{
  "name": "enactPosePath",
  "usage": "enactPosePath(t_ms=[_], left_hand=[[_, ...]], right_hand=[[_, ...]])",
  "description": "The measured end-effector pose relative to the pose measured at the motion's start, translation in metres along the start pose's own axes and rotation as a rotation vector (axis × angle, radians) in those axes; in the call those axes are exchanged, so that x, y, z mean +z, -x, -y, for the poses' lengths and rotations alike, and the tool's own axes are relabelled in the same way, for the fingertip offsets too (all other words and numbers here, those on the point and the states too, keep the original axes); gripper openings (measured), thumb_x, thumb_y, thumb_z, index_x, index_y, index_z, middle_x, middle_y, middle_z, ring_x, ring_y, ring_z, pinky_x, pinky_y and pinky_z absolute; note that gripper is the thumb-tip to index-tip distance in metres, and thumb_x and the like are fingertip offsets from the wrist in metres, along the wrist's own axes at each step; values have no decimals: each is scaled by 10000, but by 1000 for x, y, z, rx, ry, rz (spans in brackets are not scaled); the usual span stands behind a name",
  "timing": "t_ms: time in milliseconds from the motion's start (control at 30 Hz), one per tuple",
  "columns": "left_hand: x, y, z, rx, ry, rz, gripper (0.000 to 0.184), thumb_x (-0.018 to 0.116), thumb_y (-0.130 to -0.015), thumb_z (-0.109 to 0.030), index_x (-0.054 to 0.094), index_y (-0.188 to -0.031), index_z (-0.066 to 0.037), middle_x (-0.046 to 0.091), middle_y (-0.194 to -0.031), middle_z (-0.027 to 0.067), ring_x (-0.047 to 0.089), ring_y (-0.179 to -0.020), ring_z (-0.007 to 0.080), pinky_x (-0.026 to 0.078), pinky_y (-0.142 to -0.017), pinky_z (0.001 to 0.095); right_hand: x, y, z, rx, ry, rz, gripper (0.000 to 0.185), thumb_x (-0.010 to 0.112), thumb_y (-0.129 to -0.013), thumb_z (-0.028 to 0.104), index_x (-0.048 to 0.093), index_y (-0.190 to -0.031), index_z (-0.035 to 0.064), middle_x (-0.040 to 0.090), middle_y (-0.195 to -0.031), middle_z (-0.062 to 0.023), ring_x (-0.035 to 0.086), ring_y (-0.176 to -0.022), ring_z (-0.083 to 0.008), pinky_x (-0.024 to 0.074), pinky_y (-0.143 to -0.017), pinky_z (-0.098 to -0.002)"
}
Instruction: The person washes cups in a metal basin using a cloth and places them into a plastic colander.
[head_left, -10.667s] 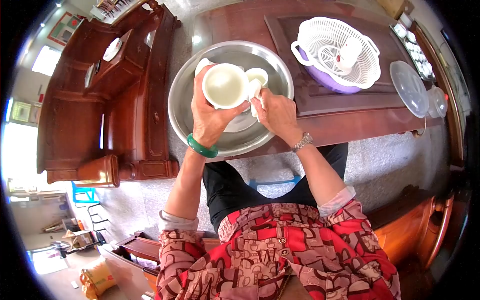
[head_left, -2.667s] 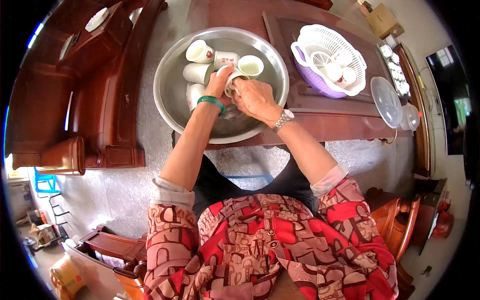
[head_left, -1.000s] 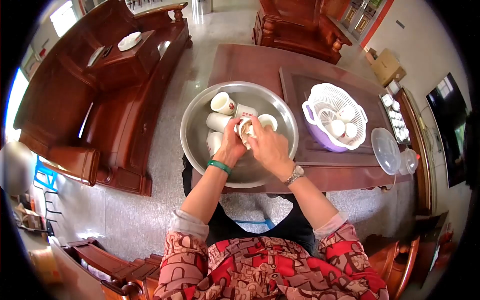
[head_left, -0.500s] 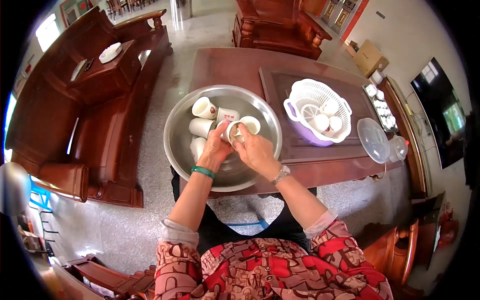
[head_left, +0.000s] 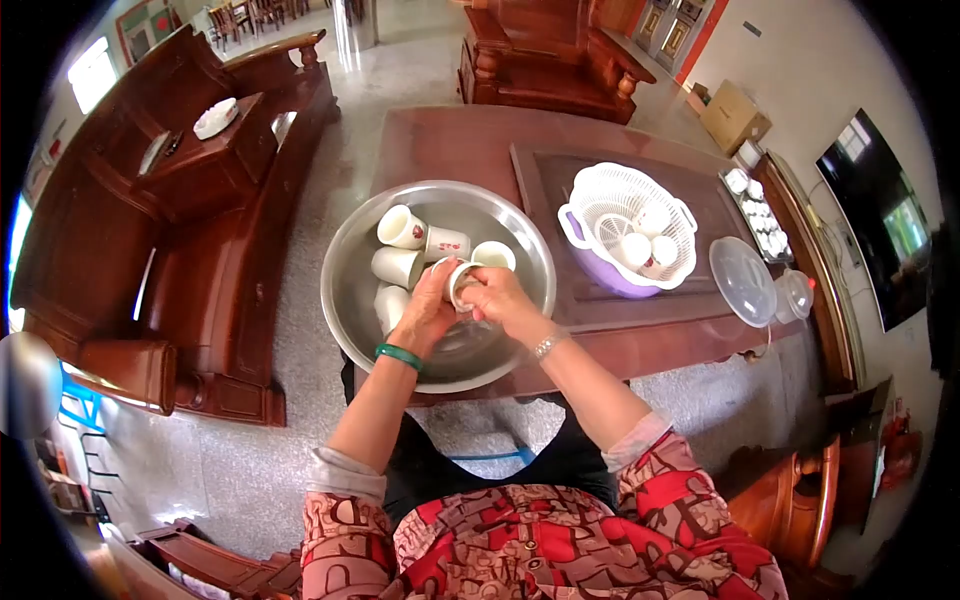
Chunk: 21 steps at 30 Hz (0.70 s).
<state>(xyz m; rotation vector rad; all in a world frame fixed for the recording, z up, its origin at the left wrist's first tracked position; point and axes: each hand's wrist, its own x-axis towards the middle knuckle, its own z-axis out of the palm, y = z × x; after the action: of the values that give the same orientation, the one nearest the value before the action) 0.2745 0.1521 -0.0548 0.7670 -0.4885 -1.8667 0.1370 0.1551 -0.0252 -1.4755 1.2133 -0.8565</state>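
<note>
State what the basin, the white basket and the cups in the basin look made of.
Basin: metal, probably stainless steel; silvery-grey with a shiny rim.
White basket: likely plastic; satin, with a fine moulded lattice.
Cups: perhaps glazed ceramic; smooth, off-white with red print, though plastic can't be ruled out.

Left fingers (head_left: 434,287) curled, right fingers (head_left: 485,294) bent

Your shirt (head_left: 470,540) is patterned red, pink and brown, your bangle (head_left: 399,355) green. Centre-left, your cups (head_left: 402,228) are white, some red-marked, the basin (head_left: 338,300) silver; centre-right, the colander (head_left: 596,202) is white.
</note>
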Motion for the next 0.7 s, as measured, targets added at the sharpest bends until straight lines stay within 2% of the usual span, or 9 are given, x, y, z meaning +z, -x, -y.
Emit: enactPosePath(t_ms=[33,67,233,300,333,500,567,600,700], left_hand=[[1,0,2,-56,-1,-58,367,650,-855,-364,494,-1070,-110,587,-971,64,620,-834,206,546,-632,415],[3,0,3,-69,-103,-102,419,667,-836,-406,487,-1091,-126,590,-985,57,622,-840,211,550,-607,411],[2,-3,9,-25,-159,-144,441,630,-845,-428,494,-1110,-103,601,-1010,87,625,-832,235,555,-616,417],[-8,-2,0,-243,-78,78,402,476,-911,-409,539,-1119,-71,601,-1064,97,608,-938,230,522,-787,441],[4,12,-9,-203,-80,143,441,416,-907,-381,533,-1160,-39,597,-1109,117,607,-966,243,518,-805,426],[2,9,-6,-131,-124,183,466,489,-898,-435,532,-1168,-57,600,-1084,96,606,-949,227,515,-817,393],[4,12,-5,-94,-264,23,495,560,-876,-469,533,-1173,-74,601,-1077,73,604,-937,212,513,-819,385],[9,12,-2,-69,-196,21,415,653,-823,-459,539,-1054,-133,595,-931,49,604,-792,164,526,-664,344],[-3,-2,5,-115,-182,-37,428,660,-816,-466,535,-1063,-140,598,-917,25,603,-795,162,521,-652,359]], right_hand=[[4,4,4,-308,401,-114,124,569,-758,127,604,-752,8,606,-658,-211,624,-578,-316,482,-550,-407],[-1,14,13,-286,757,-106,115,574,-737,125,628,-782,35,620,-719,-224,625,-677,-368,490,-607,-440],[-4,16,10,-292,968,-14,161,597,-734,137,644,-850,36,616,-733,-230,619,-689,-375,489,-614,-449],[-3,5,-4,-175,592,-134,153,564,-718,78,637,-831,5,626,-658,-192,639,-605,-319,475,-511,-417],[-7,2,2,124,18,16,188,557,-724,82,639,-854,-26,628,-655,-134,628,-557,-236,444,-436,-359],[-16,5,14,295,-237,82,176,578,-738,112,628,-783,-51,623,-664,-130,621,-557,-250,469,-467,-360],[-11,9,17,-162,585,-94,165,597,-729,130,630,-769,-26,619,-667,-171,621,-607,-331,484,-546,-430],[-14,14,19,-234,755,-43,158,597,-719,153,637,-761,6,627,-724,-201,619,-706,-375,490,-639,-467],[-13,18,18,-352,801,-69,103,564,-688,113,604,-746,37,630,-749,-193,609,-712,-381,486,-646,-459]])
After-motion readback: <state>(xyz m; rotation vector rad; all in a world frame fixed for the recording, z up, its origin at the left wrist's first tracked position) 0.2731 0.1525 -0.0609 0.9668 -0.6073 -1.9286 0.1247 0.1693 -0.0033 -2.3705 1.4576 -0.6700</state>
